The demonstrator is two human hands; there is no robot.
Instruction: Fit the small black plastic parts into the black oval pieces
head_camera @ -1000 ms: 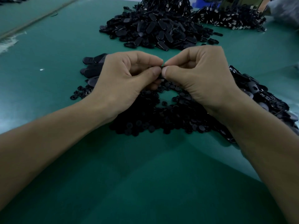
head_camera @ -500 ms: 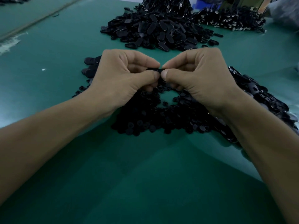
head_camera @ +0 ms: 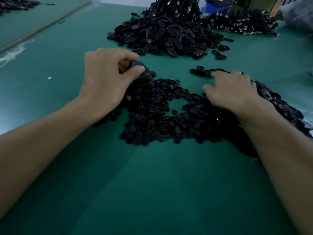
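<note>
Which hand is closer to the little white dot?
Left. The left hand, pinching an oval piece, is right of the white dot; the right hand is much farther right.

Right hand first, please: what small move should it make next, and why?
Probably curl the right hand round one piece from the pile beneath it: that hand is open and empty, while the left hand pinches an oval piece.

Dim, bluish light; right hand point(head_camera: 232, 92) motion-blurred, edges distorted.
</note>
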